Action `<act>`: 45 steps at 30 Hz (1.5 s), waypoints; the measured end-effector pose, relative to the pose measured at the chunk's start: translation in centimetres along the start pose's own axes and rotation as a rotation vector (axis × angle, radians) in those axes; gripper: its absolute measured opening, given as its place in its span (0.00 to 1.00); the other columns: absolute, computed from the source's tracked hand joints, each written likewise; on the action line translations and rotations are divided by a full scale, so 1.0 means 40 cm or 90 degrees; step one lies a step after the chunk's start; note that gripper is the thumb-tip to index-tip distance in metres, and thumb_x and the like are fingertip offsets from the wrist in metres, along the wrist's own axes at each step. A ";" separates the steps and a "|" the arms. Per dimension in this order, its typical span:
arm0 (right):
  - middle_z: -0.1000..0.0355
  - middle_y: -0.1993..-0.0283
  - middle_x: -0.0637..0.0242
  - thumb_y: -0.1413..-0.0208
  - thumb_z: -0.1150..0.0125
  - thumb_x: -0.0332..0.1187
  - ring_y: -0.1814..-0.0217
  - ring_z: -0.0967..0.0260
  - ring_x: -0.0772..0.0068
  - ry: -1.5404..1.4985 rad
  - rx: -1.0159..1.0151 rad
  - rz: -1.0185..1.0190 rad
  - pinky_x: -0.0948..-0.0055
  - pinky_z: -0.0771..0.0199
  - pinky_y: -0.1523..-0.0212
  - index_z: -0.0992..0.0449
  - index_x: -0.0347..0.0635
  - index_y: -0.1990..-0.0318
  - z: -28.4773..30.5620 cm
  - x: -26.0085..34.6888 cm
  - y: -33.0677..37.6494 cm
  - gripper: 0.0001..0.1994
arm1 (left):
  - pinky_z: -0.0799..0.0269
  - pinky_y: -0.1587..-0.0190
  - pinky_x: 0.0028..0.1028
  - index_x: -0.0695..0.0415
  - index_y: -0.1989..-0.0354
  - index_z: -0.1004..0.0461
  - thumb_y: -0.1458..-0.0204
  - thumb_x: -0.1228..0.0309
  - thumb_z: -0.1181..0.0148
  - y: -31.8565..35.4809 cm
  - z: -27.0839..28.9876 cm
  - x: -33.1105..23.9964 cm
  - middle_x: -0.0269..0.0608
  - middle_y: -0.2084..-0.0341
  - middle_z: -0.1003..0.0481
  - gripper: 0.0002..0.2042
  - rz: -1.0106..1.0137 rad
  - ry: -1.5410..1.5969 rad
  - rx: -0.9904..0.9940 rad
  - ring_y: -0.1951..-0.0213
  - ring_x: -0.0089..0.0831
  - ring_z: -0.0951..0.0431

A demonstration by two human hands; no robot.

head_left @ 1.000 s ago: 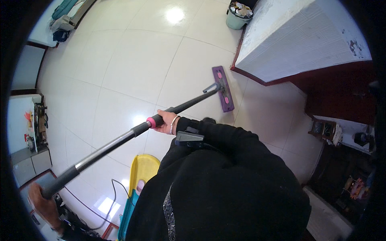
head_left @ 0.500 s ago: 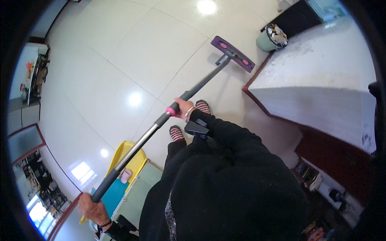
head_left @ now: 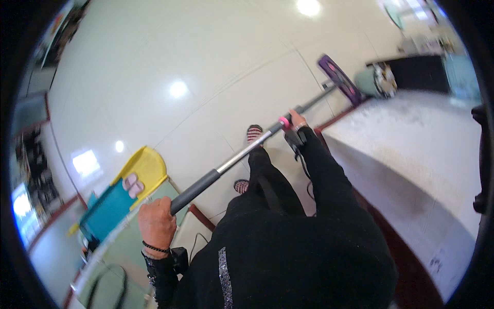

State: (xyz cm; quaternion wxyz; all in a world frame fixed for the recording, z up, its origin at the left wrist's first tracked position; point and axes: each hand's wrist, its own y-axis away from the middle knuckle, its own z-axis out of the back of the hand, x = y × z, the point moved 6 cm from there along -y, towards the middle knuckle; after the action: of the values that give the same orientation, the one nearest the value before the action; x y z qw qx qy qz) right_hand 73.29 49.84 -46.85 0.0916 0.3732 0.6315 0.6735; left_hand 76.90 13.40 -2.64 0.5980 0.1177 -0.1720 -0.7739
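My left hand point(head_left: 157, 222) is closed round the dark grip at the upper end of a flat mop point(head_left: 243, 154). Farther along the pole, my right hand point(head_left: 297, 119) wraps round it just beyond the pink ring point(head_left: 284, 122). From there the pole slants away to the right. At its far end the purple mop head point(head_left: 339, 80) is at the floor, next to a pale green waste bin point(head_left: 374, 82) and close to the foot of a white-topped block. A slight blur lies over the mop head.
Glossy cream tiles point(head_left: 221, 62) cover the floor. On my right stands the white block point(head_left: 411, 129) with a dark red base edge. To my left are a yellow and teal plastic seat point(head_left: 146, 162) holding pink slippers point(head_left: 133, 185), and a pale green surface point(head_left: 118, 247).
The mop head has moved right, up to the bin. My right arm has stretched farther out, and my left hand has come rightward and up. My body and view have turned and stepped forward.
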 end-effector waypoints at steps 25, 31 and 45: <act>0.32 0.74 0.54 0.59 0.47 0.36 0.78 0.31 0.60 0.583 0.265 -0.127 0.62 0.27 0.82 0.35 0.29 0.71 -0.234 -1.076 0.751 0.16 | 0.39 0.71 0.37 0.61 0.81 0.36 0.75 0.79 0.43 1.565 -0.606 -0.108 0.48 0.82 0.34 0.10 0.868 0.207 0.078 0.73 0.49 0.34; 0.33 0.76 0.52 0.65 0.41 0.34 0.79 0.32 0.60 0.633 0.171 0.041 0.66 0.29 0.83 0.34 0.24 0.74 -0.336 -0.853 0.649 0.17 | 0.34 0.66 0.33 0.58 0.66 0.31 0.65 0.72 0.44 1.373 -0.810 -0.161 0.48 0.73 0.30 0.14 0.852 0.628 0.219 0.69 0.41 0.29; 0.37 0.82 0.68 0.62 0.46 0.30 0.85 0.43 0.73 0.158 0.293 0.262 0.73 0.41 0.82 0.33 0.38 0.76 -1.049 0.003 0.086 0.06 | 0.34 0.74 0.40 0.59 0.72 0.36 0.64 0.69 0.43 0.027 -0.356 0.201 0.51 0.83 0.30 0.12 0.573 0.406 0.046 0.77 0.48 0.30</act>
State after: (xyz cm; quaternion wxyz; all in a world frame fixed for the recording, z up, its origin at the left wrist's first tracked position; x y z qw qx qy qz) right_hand 48.47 16.44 -40.45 -0.2106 0.4193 0.6846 0.5577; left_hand 81.30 3.63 -15.01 0.8877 0.2820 -0.0422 -0.3616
